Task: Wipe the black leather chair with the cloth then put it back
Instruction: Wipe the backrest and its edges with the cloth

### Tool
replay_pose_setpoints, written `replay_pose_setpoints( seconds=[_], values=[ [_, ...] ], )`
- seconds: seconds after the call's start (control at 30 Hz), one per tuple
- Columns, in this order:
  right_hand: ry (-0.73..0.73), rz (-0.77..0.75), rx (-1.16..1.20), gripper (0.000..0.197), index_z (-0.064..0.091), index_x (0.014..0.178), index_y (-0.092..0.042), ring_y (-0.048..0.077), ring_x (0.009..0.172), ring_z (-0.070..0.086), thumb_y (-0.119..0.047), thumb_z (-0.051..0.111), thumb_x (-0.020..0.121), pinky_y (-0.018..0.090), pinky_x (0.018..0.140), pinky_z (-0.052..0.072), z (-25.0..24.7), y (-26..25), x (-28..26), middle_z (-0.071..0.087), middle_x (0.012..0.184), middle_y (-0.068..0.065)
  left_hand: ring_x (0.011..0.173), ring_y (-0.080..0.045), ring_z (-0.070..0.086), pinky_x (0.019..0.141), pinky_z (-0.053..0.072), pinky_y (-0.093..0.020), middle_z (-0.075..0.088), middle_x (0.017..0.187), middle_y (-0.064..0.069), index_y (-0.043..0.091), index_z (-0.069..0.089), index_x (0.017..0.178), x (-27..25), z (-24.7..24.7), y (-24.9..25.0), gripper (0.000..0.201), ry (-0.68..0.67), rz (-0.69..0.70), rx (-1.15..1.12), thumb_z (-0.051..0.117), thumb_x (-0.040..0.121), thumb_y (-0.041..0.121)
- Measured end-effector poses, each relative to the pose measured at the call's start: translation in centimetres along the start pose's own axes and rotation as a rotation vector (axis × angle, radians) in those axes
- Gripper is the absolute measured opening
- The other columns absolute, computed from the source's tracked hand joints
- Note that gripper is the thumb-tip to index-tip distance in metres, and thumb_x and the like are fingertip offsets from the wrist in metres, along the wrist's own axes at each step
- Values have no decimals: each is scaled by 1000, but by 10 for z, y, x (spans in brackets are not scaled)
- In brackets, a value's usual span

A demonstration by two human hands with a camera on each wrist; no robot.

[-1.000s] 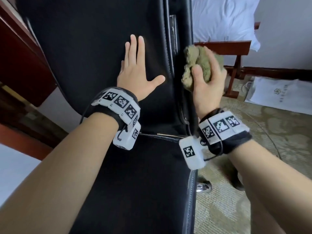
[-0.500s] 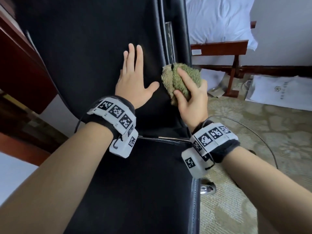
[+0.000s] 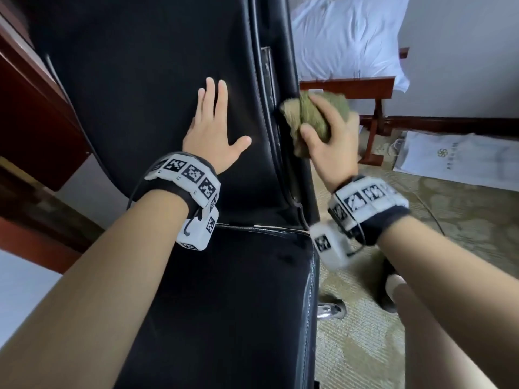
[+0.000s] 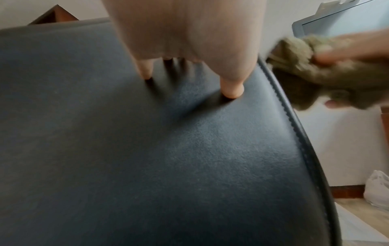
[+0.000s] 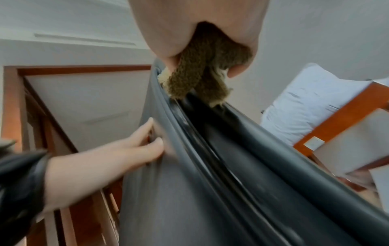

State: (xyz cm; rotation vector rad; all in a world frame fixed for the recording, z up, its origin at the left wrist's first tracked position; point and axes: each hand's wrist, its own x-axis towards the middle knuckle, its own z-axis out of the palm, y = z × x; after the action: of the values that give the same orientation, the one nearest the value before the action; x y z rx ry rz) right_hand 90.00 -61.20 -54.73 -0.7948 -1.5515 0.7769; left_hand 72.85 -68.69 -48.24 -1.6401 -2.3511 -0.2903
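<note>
The black leather chair [image 3: 157,88] fills the middle of the head view, backrest above and seat [image 3: 224,304] below. My left hand [image 3: 213,127] lies flat on the backrest with straight fingers; the left wrist view shows its fingertips [image 4: 232,92] pressing into the leather [image 4: 147,158]. My right hand [image 3: 328,136] grips a bunched olive-green cloth [image 3: 311,116] against the backrest's right side edge. In the right wrist view the cloth [image 5: 195,73] touches the edge seam of the chair [image 5: 210,166].
A reddish wooden desk [image 3: 31,113] stands close on the left. To the right are a bed with white bedding [image 3: 345,37] on a wooden frame [image 3: 351,87], a white paper bag [image 3: 455,158] on patterned carpet [image 3: 421,234], and a chrome chair caster [image 3: 330,308].
My right hand has swept the cloth from the front of the backrest's right part out and up to its side edge. The left hand stays flat on the backrest.
</note>
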Motion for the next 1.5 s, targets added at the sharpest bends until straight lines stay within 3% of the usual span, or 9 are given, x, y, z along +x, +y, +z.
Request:
replay_pose_setpoints(
  seconds=[0.17,0.27,0.43,0.67,0.9,1.07,1.23,1.43,1.5],
  values=[
    [-19,116,34,41,59,120,-29,31,114,42,-39,66,81,31,104,32,35,-24,28,39,123,15,145,-20,-8,108,32,-47,-15,157,-1,17,-9,149,1,5,-2,94,16,1,-34,58,88,41],
    [108,136,62,34,62,107,-17,26,105,47,-35,68,79,28,96,37,49,-19,22,45,116,15,145,-22,-8,108,32,-51,-15,157,-2,15,-8,149,1,10,-2,94,28,12,-69,58,88,38],
    [170,18,63,29,61,97,-1,-4,75,37,-24,65,80,-4,79,27,53,3,4,54,100,19,144,-25,-9,112,23,-53,-14,157,-6,13,-8,149,3,19,-2,92,72,40,-126,58,88,33],
    [152,70,69,37,59,92,3,-8,79,35,-31,55,79,-5,81,26,57,60,-66,51,90,17,144,-29,-11,115,2,-48,-11,157,-11,10,-5,149,2,36,-7,83,119,89,-172,52,91,27],
    [-75,429,-156,27,61,97,1,30,89,51,-18,70,80,18,81,33,22,110,-119,45,93,13,144,-27,-9,115,4,-45,-11,157,-10,12,-4,150,-2,32,-11,83,120,102,-135,51,91,31],
    [128,137,32,31,63,105,-6,-1,96,41,-18,68,77,-2,89,26,23,31,-61,47,109,17,145,-25,-9,115,2,-44,-10,157,-9,16,-4,150,-8,30,-14,82,131,110,-99,49,91,37],
    [80,-102,-44,33,62,109,-8,21,104,48,-16,70,77,15,98,34,49,2,-34,42,111,14,144,-24,-14,115,-4,-44,-15,157,-8,23,-5,150,-21,43,-21,81,71,91,-111,51,91,31],
    [131,60,-43,33,56,104,3,-24,97,35,-2,71,75,-7,86,23,60,58,-99,47,104,25,144,-29,-12,115,0,-47,-12,157,-10,21,-2,150,-28,57,-21,81,56,89,-137,53,91,20],
    [121,270,-27,36,54,106,5,-15,98,38,-3,72,75,-3,82,24,63,73,-117,50,106,26,144,-30,-11,115,2,-47,-11,157,-11,20,0,150,-29,56,-18,80,68,68,-147,53,90,18]
  ],
)
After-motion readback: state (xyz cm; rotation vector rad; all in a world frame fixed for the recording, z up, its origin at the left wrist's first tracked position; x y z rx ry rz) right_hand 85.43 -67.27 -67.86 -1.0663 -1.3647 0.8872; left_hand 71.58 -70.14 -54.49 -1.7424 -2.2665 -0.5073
